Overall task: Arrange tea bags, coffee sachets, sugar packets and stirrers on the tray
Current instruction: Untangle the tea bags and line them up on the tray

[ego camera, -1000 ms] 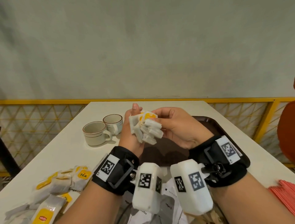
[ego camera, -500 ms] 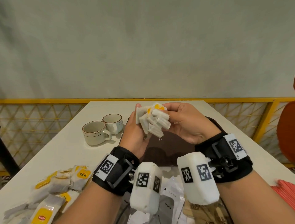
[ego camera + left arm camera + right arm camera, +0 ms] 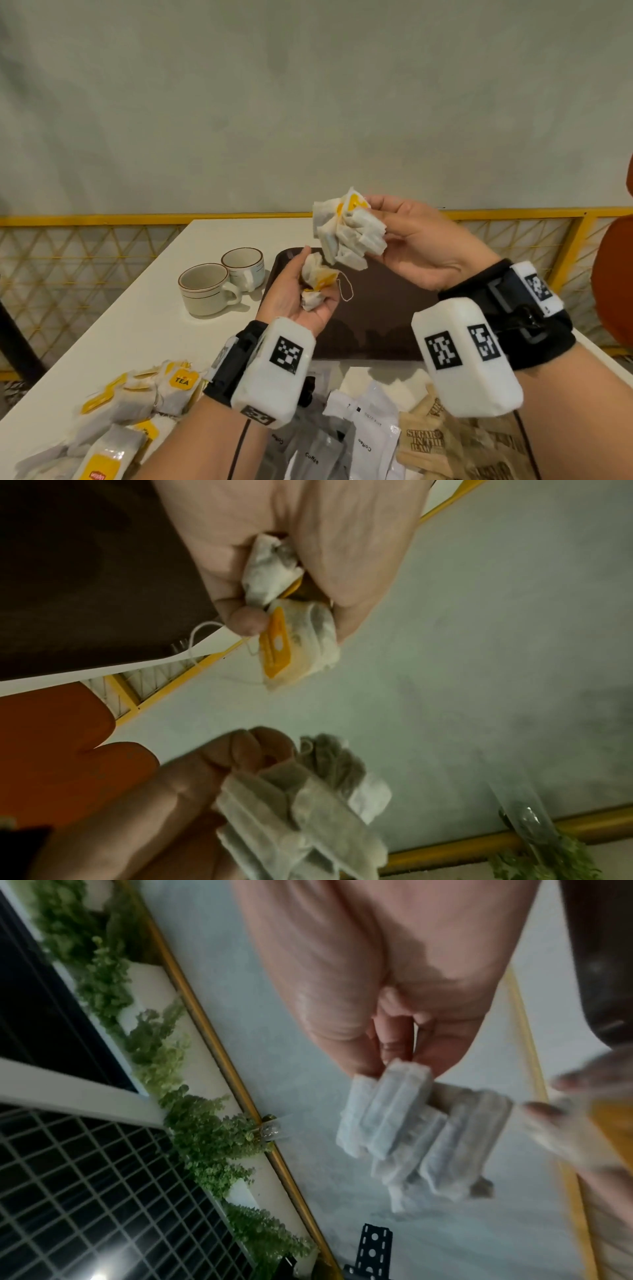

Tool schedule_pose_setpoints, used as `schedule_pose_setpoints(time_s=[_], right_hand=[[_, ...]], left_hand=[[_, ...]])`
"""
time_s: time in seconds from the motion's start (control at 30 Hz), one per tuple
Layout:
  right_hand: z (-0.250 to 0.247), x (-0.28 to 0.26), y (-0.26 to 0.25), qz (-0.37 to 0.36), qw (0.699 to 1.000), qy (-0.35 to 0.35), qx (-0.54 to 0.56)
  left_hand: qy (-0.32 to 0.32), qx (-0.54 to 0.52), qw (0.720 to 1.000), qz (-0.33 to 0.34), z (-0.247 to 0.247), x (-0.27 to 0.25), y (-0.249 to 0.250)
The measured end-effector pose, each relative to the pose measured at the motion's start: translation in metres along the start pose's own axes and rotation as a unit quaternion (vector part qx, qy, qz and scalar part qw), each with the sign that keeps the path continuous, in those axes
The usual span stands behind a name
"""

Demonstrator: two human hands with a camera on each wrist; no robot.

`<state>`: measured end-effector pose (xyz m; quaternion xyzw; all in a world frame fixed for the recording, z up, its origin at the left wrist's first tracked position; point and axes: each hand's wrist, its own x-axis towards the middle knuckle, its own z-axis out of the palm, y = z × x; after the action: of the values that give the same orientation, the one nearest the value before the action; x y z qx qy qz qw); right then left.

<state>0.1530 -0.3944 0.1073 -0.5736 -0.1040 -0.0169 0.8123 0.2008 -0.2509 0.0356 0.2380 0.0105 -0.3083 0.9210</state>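
White laminate covers the table (image 3: 113, 329), which ends at a yellow mesh railing (image 3: 85, 253) before a pale plastered wall; a dark brown tray (image 3: 376, 322) lies flat in the middle, glossy and round-cornered; two ceramic cups (image 3: 219, 281) stand just left of it. Above the tray, the right hand (image 3: 421, 240) pinches a crumpled bundle of tea bags (image 3: 346, 233), thin papery gauze with yellow tags; the left hand (image 3: 298, 294), palm up, curls fingers round a smaller clump (image 3: 315, 284), its string dangling. More tea bags (image 3: 137, 401) lie at the near left edge; coffee sachets (image 3: 363, 428) and brown sugar packets (image 3: 431, 442) sit nearest, partly hidden by the wrist cameras; an orange shape (image 3: 613, 284) is cut off at the right.
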Motion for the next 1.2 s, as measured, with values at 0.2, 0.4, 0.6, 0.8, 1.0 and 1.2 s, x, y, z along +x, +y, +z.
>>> schedule_pose_setpoints(time_s=[0.2,0.4,0.6,0.8,1.0,1.2], right_hand=[[0.001,0.036,-0.016,-0.011,0.951,0.003,-0.308],[-0.034,0.058,0.013,0.037,0.887,0.034,-0.459],[-0.056,0.072,-0.003,0.047,0.863,0.04,-0.501],[-0.063,0.091,-0.004,0.091,0.802,-0.03,-0.59],[-0.069,0.103,0.017,0.054,0.848,0.034,-0.527],[-0.058,0.128,0.058,0.005,0.909,0.147,-0.391]], left_hand=[[0.037,-0.011,0.999,-0.004,-0.021,-0.012,0.017],[0.095,0.002,0.995,-0.02,-0.052,-0.027,0.019],[0.1,0.016,0.994,-0.051,-0.051,-0.02,0.026],[0.095,0.02,0.993,-0.069,-0.051,-0.008,0.031],[0.094,0.009,0.992,-0.083,-0.052,-0.003,0.041],[0.101,0.003,0.99,-0.099,-0.055,-0.003,0.043]])
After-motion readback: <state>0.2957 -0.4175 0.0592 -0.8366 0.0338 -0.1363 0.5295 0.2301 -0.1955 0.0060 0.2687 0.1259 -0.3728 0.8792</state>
